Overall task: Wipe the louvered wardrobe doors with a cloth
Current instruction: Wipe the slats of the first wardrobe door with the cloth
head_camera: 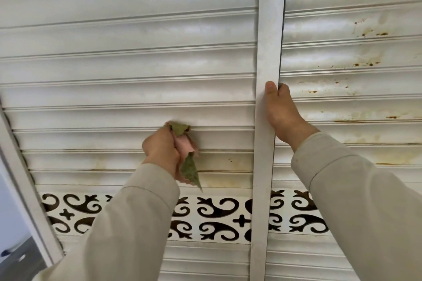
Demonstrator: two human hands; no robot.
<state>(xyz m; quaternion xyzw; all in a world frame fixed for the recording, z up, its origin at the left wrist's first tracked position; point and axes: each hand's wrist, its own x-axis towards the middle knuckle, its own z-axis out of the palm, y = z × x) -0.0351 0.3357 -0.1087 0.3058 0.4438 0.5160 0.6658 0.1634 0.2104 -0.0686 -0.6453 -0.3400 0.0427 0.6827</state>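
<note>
Far left of the frame there's a white frame edge (27,189) running diagonally, with a bit of blurry grey and blue stuff behind it in the lower left corner that I can't make out.

Then the left louvered door (127,57) fills most of the left and middle of the frame: white horizontal slats, with some yellowish-brown grime lines on the lower ones. Below the slats runs a decorative cut-out band (217,214) with dark scroll patterns on white.

The left arm comes up from the bottom centre in a beige sleeve (127,230), reaching up and slightly right. The left hand (161,150) is clenched around a bunched cloth (185,146), pink with olive-green parts. The top of the cloth is pressed against the lip of a slat just left of centre, and a green corner of it hangs down below the hand.

Right of that is the vertical stile (267,52) where the two doors meet, running top to bottom. The right hand (283,114) grips its edge, thumb lying flat on the front face and pointing up, fingers curled around behind into the gap. That arm stretches up from the lower right, also in a beige sleeve.

Far right, the right louvered door (356,52) has rusty brown specks and streaks across several slats.
</note>
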